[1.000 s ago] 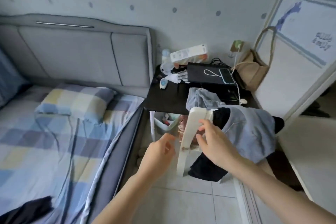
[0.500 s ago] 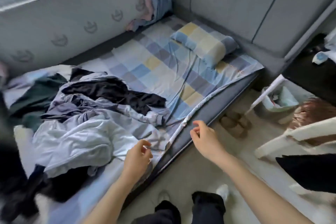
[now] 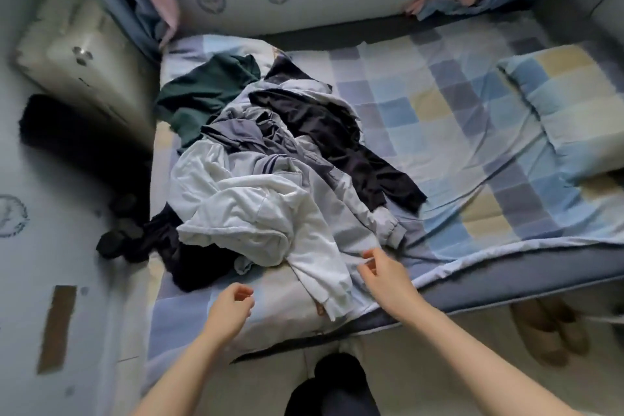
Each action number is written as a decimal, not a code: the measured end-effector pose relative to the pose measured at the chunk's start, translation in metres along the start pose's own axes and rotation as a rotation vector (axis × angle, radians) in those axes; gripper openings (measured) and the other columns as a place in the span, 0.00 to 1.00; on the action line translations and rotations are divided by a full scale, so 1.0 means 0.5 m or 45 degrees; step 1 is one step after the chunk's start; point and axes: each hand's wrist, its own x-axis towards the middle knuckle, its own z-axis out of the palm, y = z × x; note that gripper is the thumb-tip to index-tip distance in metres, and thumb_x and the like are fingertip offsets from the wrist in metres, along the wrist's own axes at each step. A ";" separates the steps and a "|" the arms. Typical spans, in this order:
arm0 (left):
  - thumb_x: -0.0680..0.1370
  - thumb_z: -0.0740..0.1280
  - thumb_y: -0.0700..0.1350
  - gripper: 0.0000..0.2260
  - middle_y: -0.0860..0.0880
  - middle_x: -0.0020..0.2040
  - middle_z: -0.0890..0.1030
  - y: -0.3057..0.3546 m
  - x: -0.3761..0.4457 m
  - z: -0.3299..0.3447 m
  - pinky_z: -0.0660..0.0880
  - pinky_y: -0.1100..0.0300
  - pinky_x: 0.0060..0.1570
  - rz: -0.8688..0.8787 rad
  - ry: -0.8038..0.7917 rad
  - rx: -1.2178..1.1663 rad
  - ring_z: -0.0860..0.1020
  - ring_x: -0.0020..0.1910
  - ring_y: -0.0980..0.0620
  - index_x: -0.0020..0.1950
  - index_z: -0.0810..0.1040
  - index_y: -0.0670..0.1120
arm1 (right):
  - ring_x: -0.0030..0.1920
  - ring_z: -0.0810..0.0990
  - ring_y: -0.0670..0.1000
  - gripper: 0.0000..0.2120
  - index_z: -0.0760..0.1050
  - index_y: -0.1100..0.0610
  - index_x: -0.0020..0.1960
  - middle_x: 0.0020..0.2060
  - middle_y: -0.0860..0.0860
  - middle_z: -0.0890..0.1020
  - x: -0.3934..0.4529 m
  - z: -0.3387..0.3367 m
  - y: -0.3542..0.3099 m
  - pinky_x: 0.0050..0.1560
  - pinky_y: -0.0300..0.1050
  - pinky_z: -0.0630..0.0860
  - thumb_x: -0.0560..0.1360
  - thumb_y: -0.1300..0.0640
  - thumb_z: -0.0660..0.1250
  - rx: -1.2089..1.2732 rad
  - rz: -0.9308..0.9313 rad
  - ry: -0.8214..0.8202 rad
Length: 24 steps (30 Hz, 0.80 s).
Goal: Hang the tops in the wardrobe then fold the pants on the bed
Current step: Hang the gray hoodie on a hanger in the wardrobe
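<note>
A heap of clothes lies on the bed with its checked blue and yellow sheet. On top is a white garment, behind it a grey one, a black one to the right and a dark green one at the back. A dark piece pokes out at the left. My right hand hovers with loosely curled fingers at the near edge of the pale grey cloth, holding nothing. My left hand hangs over the bed's near corner, fingers relaxed, holding nothing.
A checked pillow lies at the right end of the bed. A white appliance stands at the left, with dark socks below it. A pair of slippers sits on the floor at the right. Curtains hang along the far wall.
My view has swung from the chair and side table to the bed. Both hands have left the chair and now hang over the clothes heap.
</note>
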 end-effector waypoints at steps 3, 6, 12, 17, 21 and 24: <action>0.78 0.64 0.38 0.08 0.46 0.53 0.78 -0.019 0.054 -0.018 0.74 0.54 0.52 -0.060 0.025 0.042 0.78 0.52 0.47 0.57 0.74 0.44 | 0.45 0.75 0.45 0.14 0.69 0.53 0.63 0.39 0.41 0.76 0.092 0.017 -0.038 0.43 0.44 0.68 0.79 0.49 0.58 -0.101 -0.093 -0.081; 0.78 0.65 0.39 0.09 0.47 0.56 0.77 -0.032 0.125 -0.031 0.72 0.56 0.52 -0.082 0.050 0.082 0.76 0.54 0.48 0.58 0.73 0.45 | 0.40 0.72 0.39 0.16 0.70 0.55 0.63 0.40 0.45 0.78 0.190 0.048 -0.074 0.38 0.41 0.68 0.79 0.49 0.59 -0.090 -0.112 -0.142; 0.78 0.66 0.42 0.11 0.47 0.60 0.79 -0.025 0.297 -0.084 0.72 0.60 0.44 -0.087 0.167 0.085 0.76 0.51 0.52 0.59 0.79 0.47 | 0.41 0.73 0.50 0.17 0.74 0.65 0.53 0.44 0.57 0.78 0.366 0.151 -0.145 0.43 0.45 0.69 0.77 0.49 0.63 0.331 0.199 -0.357; 0.78 0.62 0.41 0.26 0.46 0.78 0.58 -0.027 0.465 -0.121 0.64 0.48 0.70 0.118 0.324 0.657 0.59 0.75 0.44 0.76 0.62 0.47 | 0.47 0.78 0.56 0.21 0.73 0.65 0.56 0.60 0.65 0.72 0.492 0.252 -0.170 0.44 0.45 0.74 0.78 0.46 0.64 0.470 0.318 -0.400; 0.76 0.67 0.43 0.40 0.47 0.80 0.46 -0.026 0.578 -0.146 0.51 0.39 0.74 0.162 0.351 0.832 0.46 0.78 0.42 0.80 0.45 0.50 | 0.48 0.76 0.52 0.21 0.73 0.63 0.60 0.54 0.60 0.78 0.544 0.317 -0.160 0.49 0.48 0.73 0.78 0.46 0.62 0.478 0.424 -0.395; 0.72 0.71 0.46 0.47 0.47 0.77 0.59 -0.054 0.644 -0.159 0.46 0.32 0.71 0.103 0.213 0.828 0.54 0.77 0.43 0.79 0.40 0.54 | 0.59 0.75 0.67 0.30 0.63 0.71 0.68 0.65 0.68 0.70 0.543 0.361 -0.143 0.46 0.47 0.77 0.78 0.47 0.63 0.371 0.445 -0.371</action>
